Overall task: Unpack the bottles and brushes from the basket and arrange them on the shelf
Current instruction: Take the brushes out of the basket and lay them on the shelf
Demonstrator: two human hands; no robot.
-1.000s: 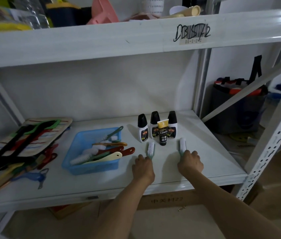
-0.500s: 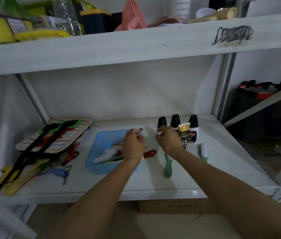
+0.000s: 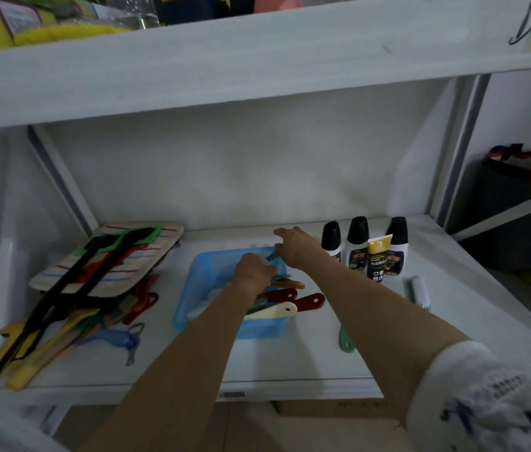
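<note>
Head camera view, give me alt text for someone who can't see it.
Both hands reach into a blue basket of brushes on a white shelf: the left hand is down among the handles, the right hand by its far rim at a green handle. To the right stand three black-capped bottles and a yellow tube, with two brushes laid out in front.

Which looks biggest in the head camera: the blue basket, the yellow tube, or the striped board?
1. Striped board
2. Blue basket, looking nearly as big as the board
3. Yellow tube, clearly the smallest
</note>
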